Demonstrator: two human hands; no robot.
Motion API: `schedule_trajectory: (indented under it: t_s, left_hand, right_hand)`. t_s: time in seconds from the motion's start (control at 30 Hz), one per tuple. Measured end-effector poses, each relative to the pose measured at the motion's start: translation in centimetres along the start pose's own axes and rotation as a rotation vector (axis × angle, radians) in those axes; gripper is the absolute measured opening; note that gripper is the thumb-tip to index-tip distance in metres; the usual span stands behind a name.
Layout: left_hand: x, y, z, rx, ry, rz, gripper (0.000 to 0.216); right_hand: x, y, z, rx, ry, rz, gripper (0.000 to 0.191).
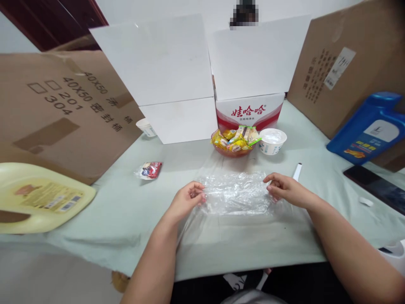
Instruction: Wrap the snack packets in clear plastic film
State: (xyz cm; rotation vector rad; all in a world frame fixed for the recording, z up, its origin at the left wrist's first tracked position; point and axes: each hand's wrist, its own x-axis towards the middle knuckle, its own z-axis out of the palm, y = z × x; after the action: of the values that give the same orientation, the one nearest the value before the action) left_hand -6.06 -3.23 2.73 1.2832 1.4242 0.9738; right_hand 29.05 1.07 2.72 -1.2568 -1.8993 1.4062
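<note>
A crinkled sheet of clear plastic (236,194) lies stretched across the table between my two hands. At its left edge, the curled fingers of my left hand (187,200) pinch the film. My right hand (287,191) grips the opposite edge between thumb and fingers. More of the thin film trails over the cloth below. Just behind the sheet stands a reddish bowl (232,152) heaped with wrapped snacks (237,138), with a white paper cup (272,143) beside it. A small red-and-white packet (152,170) rests to the left of my hands.
White panels (177,63) and a red-and-white carton (249,110) rise behind. Brown cardboard boxes (104,139) flank both sides. A yellow jug (72,181) is at left; a blue bottle (367,126), a phone (376,185) and a white-handled tool (297,172) are at right.
</note>
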Motion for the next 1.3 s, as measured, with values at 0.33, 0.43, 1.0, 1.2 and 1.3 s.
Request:
schedule_trajectory:
  t_s: [0.33,0.43,1.0,1.2,1.3]
  left_hand:
    - [0.8,-0.3,-0.1,-0.109,0.211,0.035,0.041]
    - [1.3,-0.5,-0.6,-0.221,0.238,-0.017,0.053]
    - [3.1,-2.4,0.7,-0.018,0.423,0.229,0.061]
    - [1.9,-1.6,-0.4,-0.051,0.155,0.053,0.095]
    - [1.4,-1.6,-0.7,-0.006,0.037,0.045,0.1]
  right_hand:
    - [1.6,1.9,0.9,0.01,0.232,-0.056,0.034]
    - [2.0,2.3,0.7,0.062,0.307,-0.016,0.029]
    - [3.5,2.4,2.6,-0.325,0.614,-0.034,0.024]
    - [4.0,2.4,2.4,-0.292,0.69,-0.016,0.023]
    - [4.4,3.0,2.2,-0.32,0.747,0.001,0.024]
